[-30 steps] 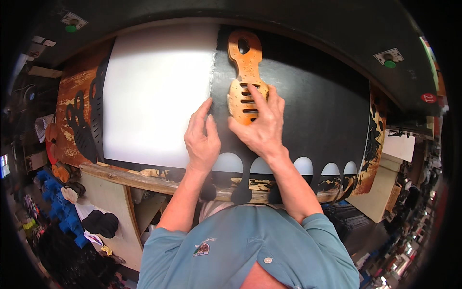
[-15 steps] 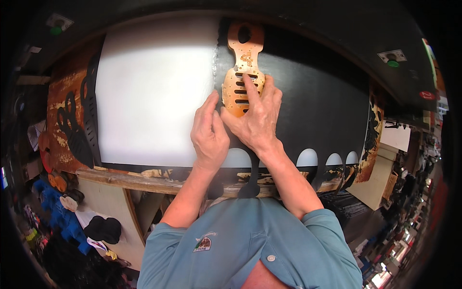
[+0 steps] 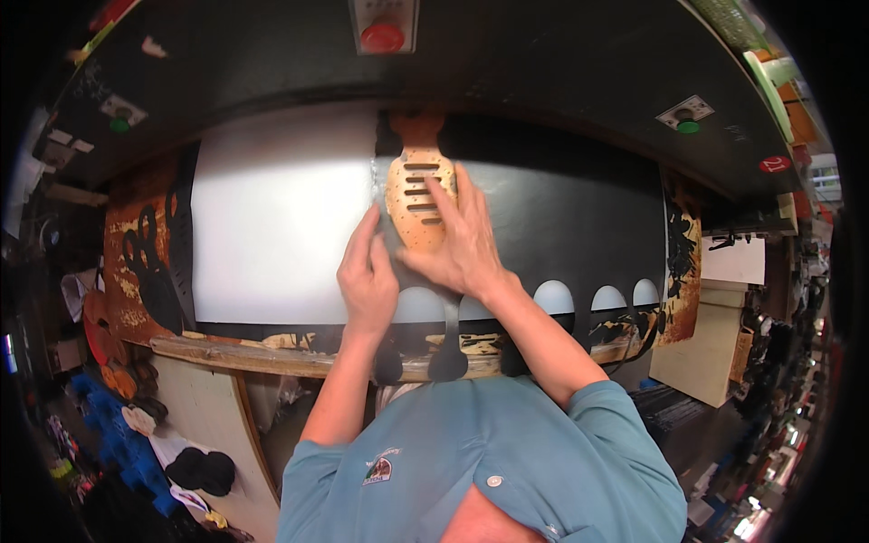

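A tan, paddle-shaped cutting die with a row of slots lies on a black sheet. It sits right beside the edge of a white sheet; its narrow far end is in shadow below a dark overhanging panel. Spread across the die's near right part is my right hand, index finger over the slots and thumb by the near end. My left hand is held just left of the die's near end. Its fingers are stretched out, with nothing in them.
The dark panel spans the far side and carries a red button and green buttons. Arched cut-outs line the black sheet's near edge. Black cut pieces lie at left. A wooden rail runs along the front.
The view has shifted, bringing the red button in and leaving less of the die's far end showing. Both hands keep nearly the same places at the die.
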Available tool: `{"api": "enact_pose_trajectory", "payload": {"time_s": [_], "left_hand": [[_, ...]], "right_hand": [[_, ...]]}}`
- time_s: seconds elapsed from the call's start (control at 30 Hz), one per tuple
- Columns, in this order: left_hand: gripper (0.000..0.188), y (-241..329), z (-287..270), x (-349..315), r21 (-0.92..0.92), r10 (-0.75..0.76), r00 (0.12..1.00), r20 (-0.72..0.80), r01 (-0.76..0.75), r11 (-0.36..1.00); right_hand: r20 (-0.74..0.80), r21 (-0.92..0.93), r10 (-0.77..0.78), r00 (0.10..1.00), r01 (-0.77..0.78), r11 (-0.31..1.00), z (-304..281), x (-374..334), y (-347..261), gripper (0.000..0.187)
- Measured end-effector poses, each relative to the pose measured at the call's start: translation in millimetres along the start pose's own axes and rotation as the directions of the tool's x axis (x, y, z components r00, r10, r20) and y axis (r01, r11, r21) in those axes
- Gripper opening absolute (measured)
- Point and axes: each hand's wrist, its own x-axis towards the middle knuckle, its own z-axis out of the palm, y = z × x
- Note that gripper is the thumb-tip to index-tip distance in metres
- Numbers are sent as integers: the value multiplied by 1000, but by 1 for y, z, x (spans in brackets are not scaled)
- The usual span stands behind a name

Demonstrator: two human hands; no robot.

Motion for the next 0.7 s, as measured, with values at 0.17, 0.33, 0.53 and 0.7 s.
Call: {"api": "enact_pose_trajectory", "payload": {"time_s": [0.17, 0.33, 0.53, 0.7], "left_hand": [[24, 26, -22, -70, -51, 7, 999, 39, -5, 999], [9, 33, 2, -120, 180, 306, 925, 224, -348, 920], [13, 18, 6, -124, 276, 371, 914, 165, -404, 872], [13, 20, 17, -121, 348, 313, 936, 161, -350, 869]], "right_hand": [[-40, 62, -73, 997, 75, 995, 2, -24, 12, 94], [-128, 9, -93, 987, 95, 995, 20, -23, 11, 88], [-184, 205, -86, 979, 124, 971, -48, -26, 10, 51], [-703, 144, 67, 708, 48, 988, -206, -46, 68, 16]]}}
